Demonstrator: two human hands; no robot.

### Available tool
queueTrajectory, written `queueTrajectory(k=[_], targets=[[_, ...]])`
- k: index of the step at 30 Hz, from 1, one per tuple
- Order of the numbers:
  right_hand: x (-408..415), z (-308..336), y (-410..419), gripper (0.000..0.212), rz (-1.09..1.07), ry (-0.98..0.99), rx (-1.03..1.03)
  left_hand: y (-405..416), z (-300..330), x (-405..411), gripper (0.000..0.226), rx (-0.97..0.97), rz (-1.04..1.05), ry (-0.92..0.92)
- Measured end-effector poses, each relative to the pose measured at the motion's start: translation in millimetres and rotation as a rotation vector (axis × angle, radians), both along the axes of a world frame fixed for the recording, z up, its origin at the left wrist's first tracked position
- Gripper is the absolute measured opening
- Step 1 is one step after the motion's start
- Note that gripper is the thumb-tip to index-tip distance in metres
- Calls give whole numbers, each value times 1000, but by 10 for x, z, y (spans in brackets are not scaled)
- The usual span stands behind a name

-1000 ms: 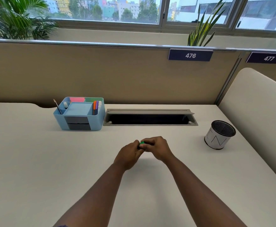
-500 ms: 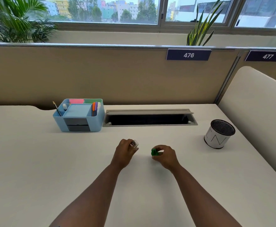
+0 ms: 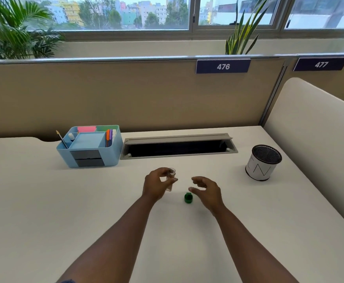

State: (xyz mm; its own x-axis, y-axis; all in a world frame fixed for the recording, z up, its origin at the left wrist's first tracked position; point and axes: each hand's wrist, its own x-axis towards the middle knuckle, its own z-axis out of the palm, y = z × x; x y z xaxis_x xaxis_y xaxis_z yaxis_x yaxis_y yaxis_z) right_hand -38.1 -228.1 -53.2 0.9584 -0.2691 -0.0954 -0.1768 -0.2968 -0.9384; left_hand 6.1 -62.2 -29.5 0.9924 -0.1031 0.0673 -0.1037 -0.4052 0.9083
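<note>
My left hand (image 3: 156, 185) grips a small clear bottle (image 3: 170, 176) with its mouth uncovered, held upright just above the white desk (image 3: 44, 201). A green cap (image 3: 188, 197) lies on the desk between my hands. My right hand (image 3: 207, 189) hovers just right of the cap with relaxed, spread fingers and holds nothing. The bottle's lower part is partly hidden by my fingers.
A light blue desk organiser (image 3: 89, 147) with pens, a pencil and sticky notes stands at the back left. A grey cable tray opening (image 3: 178, 147) lies behind my hands. A mesh-topped white cup (image 3: 263, 163) stands at the right, near a cream partition (image 3: 320, 139).
My hands, joined on the capped bottle, have come apart. The green cap came off in my right hand and now lies on the desk; that hand has let go and lifted away.
</note>
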Motion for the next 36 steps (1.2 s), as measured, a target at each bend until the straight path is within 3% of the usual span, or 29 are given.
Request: queueTrajectory(k=[3,6,18,23,27,31,36], targets=[[1,152,-41,20,46,88,383,-194,105,-4,27,-63,-37,1],[-41,234,-154,21,172,151,645,-420,213,-12,27,-108,-86,8],[-122,253,-853,18,-31,-94,1000,-1344,390,21,35,-247,-226,102],[-83,314,-1261,17,-211,-255,964,-1658,357,74,51,-63,-296,56],[-35,414,-1597,28,-461,-367,828,-1870,259,128,59,405,-454,-123],[3,445,-1890,24,-698,-346,554,-2119,188,138,70,718,-628,-237],[47,451,-2081,24,-751,-291,105,-2383,148,92,73,858,-711,-322]])
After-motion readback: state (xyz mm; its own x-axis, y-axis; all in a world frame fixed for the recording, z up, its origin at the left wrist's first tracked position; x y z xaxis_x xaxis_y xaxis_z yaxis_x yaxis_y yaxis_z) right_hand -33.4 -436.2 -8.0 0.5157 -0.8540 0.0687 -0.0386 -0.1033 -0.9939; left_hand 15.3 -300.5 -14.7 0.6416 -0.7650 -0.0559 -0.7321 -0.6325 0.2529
